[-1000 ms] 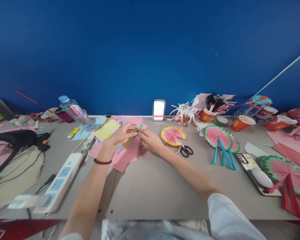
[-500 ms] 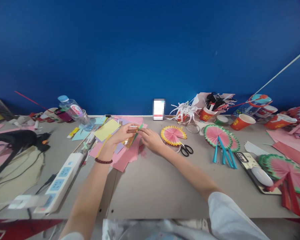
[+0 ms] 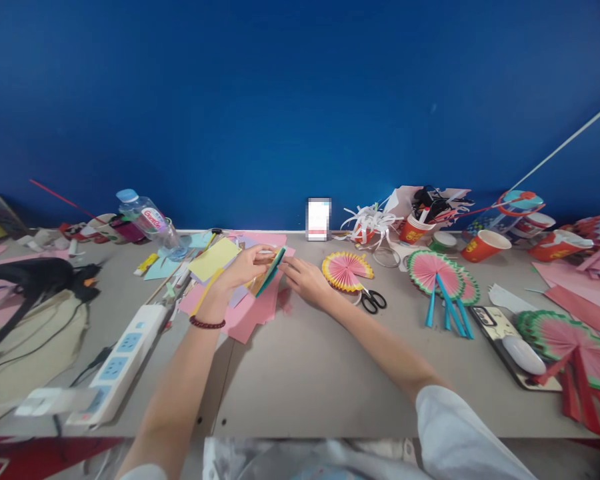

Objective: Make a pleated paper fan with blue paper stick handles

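Left hand [image 3: 241, 268] is noted with its fingers pinched shut on a green paper strip [image 3: 271, 271], which is held tilted on edge just above a pile of pink sheets [image 3: 253, 310] near the middle of the table's far edge. A dark bead bracelet [image 3: 207, 323] is worn on that wrist. Right hand [image 3: 306, 281] is laid palm down just beside the strip, fingers loosely extended toward its upper end; whether the fingertips grip the strip or only come close cannot be told. A yellow sheet [image 3: 214, 260] is seen propped behind the left hand. To the right of the right hand, a pleated pink-and-yellow fan [image 3: 346, 270] is laid flat on the table [image 3: 320, 373], with black scissors [image 3: 373, 301] touching its near rim. Further right, green-edged fans with blue handles [image 3: 437, 273] are spread out, and a red paper cup [image 3: 485, 245] is tipped near the far edge. Toward the left edge, a white power strip [image 3: 123, 357] is laid at an angle, a black glue gun [image 3: 35, 277] is stood beside it, and a water bottle [image 3: 147, 220] is leaned at the far left.
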Action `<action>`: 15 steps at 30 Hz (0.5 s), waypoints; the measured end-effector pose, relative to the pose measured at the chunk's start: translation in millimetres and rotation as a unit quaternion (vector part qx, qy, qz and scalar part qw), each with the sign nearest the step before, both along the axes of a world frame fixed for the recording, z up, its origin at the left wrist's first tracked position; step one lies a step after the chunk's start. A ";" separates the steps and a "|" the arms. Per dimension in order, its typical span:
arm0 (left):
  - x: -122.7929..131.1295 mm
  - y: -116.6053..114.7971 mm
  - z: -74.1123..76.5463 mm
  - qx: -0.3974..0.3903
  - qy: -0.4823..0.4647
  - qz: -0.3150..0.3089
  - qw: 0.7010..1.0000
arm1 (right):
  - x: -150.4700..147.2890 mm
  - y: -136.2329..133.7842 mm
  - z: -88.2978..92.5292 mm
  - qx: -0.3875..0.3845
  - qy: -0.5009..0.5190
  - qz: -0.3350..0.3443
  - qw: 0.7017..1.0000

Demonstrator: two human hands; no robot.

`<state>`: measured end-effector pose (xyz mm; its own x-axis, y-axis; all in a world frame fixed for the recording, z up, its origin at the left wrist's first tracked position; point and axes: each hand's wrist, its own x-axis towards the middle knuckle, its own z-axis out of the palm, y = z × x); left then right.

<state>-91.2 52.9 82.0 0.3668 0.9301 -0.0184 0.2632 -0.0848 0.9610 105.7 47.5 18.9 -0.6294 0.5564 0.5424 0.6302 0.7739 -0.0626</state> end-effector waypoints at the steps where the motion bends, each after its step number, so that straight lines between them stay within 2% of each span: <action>1: 0.6 -0.2 -0.7 0.006 0.004 0.004 1.000 | 0.3 0.1 0.9 0.007 -0.006 -0.002 1.000; 9: 9.2 -4.3 -7.6 0.082 0.073 0.009 0.994 | -0.5 3.0 5.3 0.032 -0.078 0.020 0.996; 15: 15.9 -8.0 -8.2 0.088 0.109 0.002 0.990 | -0.6 3.6 6.1 0.027 -0.126 0.032 0.991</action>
<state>-75.2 44.9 73.8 0.3675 0.9277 0.0652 0.4642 -0.2437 0.8516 105.1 51.1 25.0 -0.7817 0.4852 0.3917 0.5698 0.8110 0.1326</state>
